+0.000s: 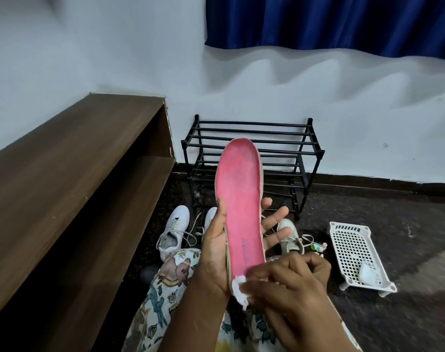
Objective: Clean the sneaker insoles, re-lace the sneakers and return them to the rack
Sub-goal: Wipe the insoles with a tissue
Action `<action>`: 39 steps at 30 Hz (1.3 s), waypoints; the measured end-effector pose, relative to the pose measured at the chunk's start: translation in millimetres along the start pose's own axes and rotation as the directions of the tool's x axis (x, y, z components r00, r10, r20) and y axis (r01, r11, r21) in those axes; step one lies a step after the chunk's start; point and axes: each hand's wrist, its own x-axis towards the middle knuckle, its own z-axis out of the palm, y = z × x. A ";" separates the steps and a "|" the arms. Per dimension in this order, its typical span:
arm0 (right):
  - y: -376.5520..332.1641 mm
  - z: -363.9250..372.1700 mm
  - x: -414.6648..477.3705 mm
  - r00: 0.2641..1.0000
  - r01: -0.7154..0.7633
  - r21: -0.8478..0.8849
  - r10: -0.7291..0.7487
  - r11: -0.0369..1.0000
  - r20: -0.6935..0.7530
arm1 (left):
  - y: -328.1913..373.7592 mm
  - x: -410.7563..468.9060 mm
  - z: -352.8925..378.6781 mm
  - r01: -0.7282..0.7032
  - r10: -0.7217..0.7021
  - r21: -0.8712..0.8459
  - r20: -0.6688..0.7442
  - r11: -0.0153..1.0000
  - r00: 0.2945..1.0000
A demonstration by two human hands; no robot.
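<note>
My left hand (217, 246) holds a pink insole (239, 199) upright by its lower half, thumb on the left edge and fingers spread behind it. My right hand (291, 280) presses a small white wipe (239, 288) against the insole's heel end. A white sneaker (173, 232) with loose laces lies on the floor beyond my knee, a second white one (209, 219) is partly hidden behind my left hand, and a greyish sneaker (291, 240) shows to the right of my fingers. The black shoe rack (252, 158) stands bare against the wall.
A brown wooden shelf unit (71, 179) runs along the left. A white perforated plastic basket (356, 255) with a crumpled white item in it sits on the dark floor at right. A blue curtain (330, 24) hangs above. My patterned clothing (165, 288) covers my lap.
</note>
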 end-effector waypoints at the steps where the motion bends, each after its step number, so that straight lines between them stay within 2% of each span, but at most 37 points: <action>1: -0.8 1.0 -2.6 1.000 -0.006 0.006 0.006 1.000 -0.012 | 0.7 0.3 0.3 -0.008 0.008 0.006 0.007 1.000 1.000; 9: 4.3 3.6 21.7 1.000 0.006 0.044 -0.006 0.999 0.016 | 8.4 1.8 9.0 0.029 -0.030 0.006 0.092 1.000 0.995; 12: 3.8 5.5 36.1 1.000 -0.013 -0.019 0.013 1.000 -0.012 | 6.5 -0.1 16.6 0.053 -0.047 -0.039 0.136 0.998 0.990; 18: 6.5 10.3 58.8 0.994 -0.109 -0.046 0.108 0.993 -0.034 | 3.4 -2.3 27.1 0.000 0.052 -0.179 0.285 0.984 0.957; 20: 6.9 10.9 65.7 0.988 -0.146 -0.072 0.142 0.987 -0.062 | 4.1 -1.5 25.8 -0.014 0.066 -0.180 0.283 0.984 0.957; 23: 6.4 8.8 73.3 0.981 -0.186 -0.127 0.176 0.974 -0.086 | 4.4 -0.7 23.0 -0.033 0.073 -0.201 0.193 0.979 0.978; 28: 4.9 8.3 85.1 0.969 -0.245 -0.167 0.239 0.955 -0.060 | 3.7 2.0 28.3 -0.146 0.156 -0.079 0.140 0.986 0.978; 32: 8.9 6.4 91.5 0.956 -0.293 -0.051 0.292 0.955 -0.037 | 6.2 2.2 28.2 -0.135 0.134 -0.004 0.154 0.991 0.979; 34: 13.8 -0.6 94.1 0.955 -0.296 0.121 0.297 0.948 0.007 | 5.8 -0.6 22.9 -0.117 0.111 0.038 0.133 0.992 0.985; 36: 21.9 -10.7 99.0 0.956 -0.283 0.265 0.293 0.922 0.001 | 6.8 -3.7 16.2 -0.085 0.085 -0.010 0.148 0.996 0.985; 37: 25.5 -15.1 102.7 0.955 -0.275 0.270 0.295 0.923 -0.036 | 7.4 -5.2 15.4 -0.063 0.067 -0.031 0.165 0.998 0.984; 39: 32.4 -19.0 110.9 0.949 -0.274 0.150 0.292 0.950 -0.117 | 9.9 -7.9 20.0 -0.008 0.018 -0.054 0.199 0.999 0.980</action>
